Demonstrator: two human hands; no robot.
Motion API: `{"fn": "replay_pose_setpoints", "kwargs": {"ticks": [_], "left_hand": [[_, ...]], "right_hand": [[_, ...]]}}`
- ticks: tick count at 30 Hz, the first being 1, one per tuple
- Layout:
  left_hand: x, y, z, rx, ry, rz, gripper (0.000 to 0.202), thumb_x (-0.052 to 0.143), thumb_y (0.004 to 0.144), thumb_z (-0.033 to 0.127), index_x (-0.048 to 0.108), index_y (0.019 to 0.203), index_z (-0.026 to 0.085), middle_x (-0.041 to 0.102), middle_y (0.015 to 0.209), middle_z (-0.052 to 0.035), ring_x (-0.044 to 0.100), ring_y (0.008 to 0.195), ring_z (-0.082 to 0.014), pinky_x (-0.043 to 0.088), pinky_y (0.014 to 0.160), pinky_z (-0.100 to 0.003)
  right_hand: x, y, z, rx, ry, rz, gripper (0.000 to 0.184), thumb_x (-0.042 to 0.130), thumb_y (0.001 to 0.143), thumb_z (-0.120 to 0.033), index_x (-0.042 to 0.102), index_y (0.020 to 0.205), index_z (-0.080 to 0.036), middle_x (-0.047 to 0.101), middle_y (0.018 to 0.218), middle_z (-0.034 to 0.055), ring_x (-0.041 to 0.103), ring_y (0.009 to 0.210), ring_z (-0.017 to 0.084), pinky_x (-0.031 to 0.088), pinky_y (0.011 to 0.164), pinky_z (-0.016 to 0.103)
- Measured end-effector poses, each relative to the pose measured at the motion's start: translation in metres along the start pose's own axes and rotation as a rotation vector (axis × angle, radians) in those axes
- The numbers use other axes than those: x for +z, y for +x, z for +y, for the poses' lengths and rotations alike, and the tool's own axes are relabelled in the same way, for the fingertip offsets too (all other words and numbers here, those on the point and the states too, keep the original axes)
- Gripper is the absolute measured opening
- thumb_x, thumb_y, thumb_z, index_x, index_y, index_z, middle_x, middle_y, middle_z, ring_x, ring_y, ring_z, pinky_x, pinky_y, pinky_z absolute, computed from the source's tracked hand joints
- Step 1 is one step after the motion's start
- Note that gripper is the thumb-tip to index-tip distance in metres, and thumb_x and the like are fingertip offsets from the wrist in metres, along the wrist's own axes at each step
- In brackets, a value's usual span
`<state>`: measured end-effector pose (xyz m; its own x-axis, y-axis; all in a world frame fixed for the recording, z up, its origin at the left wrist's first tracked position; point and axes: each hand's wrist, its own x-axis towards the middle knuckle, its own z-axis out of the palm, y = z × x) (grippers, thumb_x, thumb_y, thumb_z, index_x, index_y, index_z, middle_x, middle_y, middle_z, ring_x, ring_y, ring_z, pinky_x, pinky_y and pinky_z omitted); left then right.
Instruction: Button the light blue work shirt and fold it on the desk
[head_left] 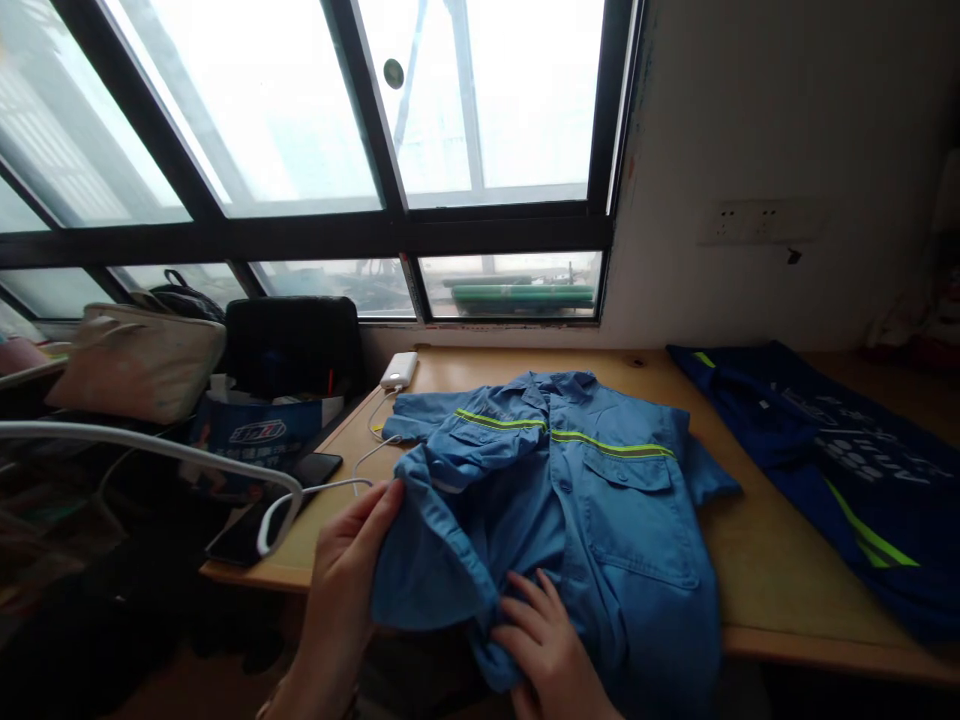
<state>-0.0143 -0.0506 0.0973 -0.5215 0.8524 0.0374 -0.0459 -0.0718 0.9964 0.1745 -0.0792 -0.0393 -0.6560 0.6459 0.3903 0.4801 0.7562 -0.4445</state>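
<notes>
Head view: left hand (349,555) pinches the blue jacket (637,515); right hand (547,640) rests fingers apart on it, its grip unclear.

Hazy white daylight fills a wide, dark-framed glass window (300,236). Right of the window, a dim greyish-white wall (750,120) carries a pale rectangular socket panel (765,222); below the window stands a yellowish-brown wooden bench (757,560).

Home or small workroom: table (765,540), window (495,110), sockets (763,222)
</notes>
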Motion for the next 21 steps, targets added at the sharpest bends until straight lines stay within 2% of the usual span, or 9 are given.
{"fn": "replay_pose_setpoints", "kwargs": {"ticks": [3,5,7,10,12,13,15,19,21], "left_hand": [[0.026,0.009,0.017,0.133,-0.014,-0.019,0.034,0.066,0.062,0.042,0.067,0.083,0.016,0.063,0.07,-0.0002,0.056,0.061,-0.012,0.044,0.05,-0.016],[0.032,0.014,0.028,0.157,0.022,-0.147,0.037,0.06,0.067,0.047,0.066,0.088,0.016,0.063,0.073,-0.0013,0.056,0.063,-0.0124,0.044,0.051,-0.017],[0.03,0.017,0.041,0.069,0.144,-0.494,0.042,0.054,0.071,0.051,0.065,0.094,0.017,0.064,0.074,-0.0026,0.056,0.061,-0.0121,0.044,0.052,-0.018],[0.022,0.02,0.057,-0.169,0.418,-1.273,0.051,0.045,0.075,0.056,0.061,0.104,0.016,0.065,0.074,-0.0054,0.056,0.055,-0.0117,0.044,0.051,-0.019],[0.025,0.021,0.058,-0.196,0.552,-1.527,0.053,0.04,0.078,0.055,0.057,0.109,0.016,0.066,0.076,-0.0066,0.059,0.058,-0.0133,0.046,0.054,-0.021],[0.03,0.023,0.053,-0.131,0.602,-1.516,0.051,0.038,0.079,0.055,0.056,0.109,0.017,0.066,0.079,-0.0067,0.06,0.064,-0.0146,0.046,0.058,-0.022],[0.047,0.027,0.032,0.103,0.704,-1.314,0.047,0.035,0.081,0.052,0.056,0.109,0.02,0.065,0.092,-0.0065,0.06,0.08,-0.0173,0.047,0.07,-0.026],[0.092,0.045,-0.045,0.601,0.952,-0.821,0.051,0.034,0.082,0.051,0.046,0.121,0.021,0.044,0.128,-0.0098,0.039,0.117,-0.0242,0.03,0.097,-0.039],[0.108,0.058,-0.083,0.728,1.097,-0.755,0.053,0.036,0.082,0.05,0.039,0.127,0.022,0.032,0.137,-0.0091,0.025,0.126,-0.0263,0.018,0.102,-0.046]], "right_hand": [[-0.012,0.001,-0.003,-0.167,0.078,-0.175,0.025,0.046,0.082,-0.022,0.055,0.105,-0.028,0.063,0.102,-0.0014,0.04,0.118,0.02,0.018,0.103,0.047],[-0.024,-0.001,-0.004,-0.145,0.11,-0.19,0.028,0.043,0.084,-0.023,0.051,0.111,-0.027,0.062,0.106,-0.0011,0.044,0.114,0.016,0.025,0.103,0.038],[-0.038,-0.006,-0.001,0.032,0.069,-0.113,0.033,0.042,0.084,-0.025,0.048,0.116,-0.025,0.056,0.117,0.0023,0.043,0.115,0.016,0.028,0.101,0.035],[-0.054,-0.017,0.018,0.49,-0.184,0.045,0.043,0.038,0.084,-0.028,0.04,0.126,-0.026,0.038,0.134,0.0034,0.024,0.126,0.029,0.021,0.1,0.053],[-0.058,-0.022,0.036,0.716,-0.339,0.057,0.049,0.039,0.082,-0.039,0.036,0.13,-0.028,0.031,0.138,0.002,0.012,0.127,0.038,0.015,0.095,0.063],[-0.058,-0.023,0.046,0.776,-0.385,0.035,0.054,0.04,0.08,-0.047,0.035,0.131,-0.029,0.028,0.139,0.0014,0.009,0.126,0.041,0.013,0.094,0.066],[-0.059,-0.021,0.067,0.81,-0.427,-0.023,0.063,0.038,0.076,-0.06,0.032,0.132,-0.031,0.024,0.141,0.0004,0.006,0.126,0.044,0.011,0.092,0.067],[-0.075,-0.008,0.114,0.812,-0.437,-0.137,0.067,0.031,0.074,-0.067,0.023,0.134,-0.035,0.015,0.144,-0.0005,0.004,0.126,0.044,0.011,0.09,0.068],[-0.09,-0.001,0.14,0.841,-0.433,-0.21,0.069,0.031,0.074,-0.067,0.02,0.134,-0.036,0.012,0.144,-0.0011,0.002,0.126,0.043,0.009,0.092,0.066]]}}
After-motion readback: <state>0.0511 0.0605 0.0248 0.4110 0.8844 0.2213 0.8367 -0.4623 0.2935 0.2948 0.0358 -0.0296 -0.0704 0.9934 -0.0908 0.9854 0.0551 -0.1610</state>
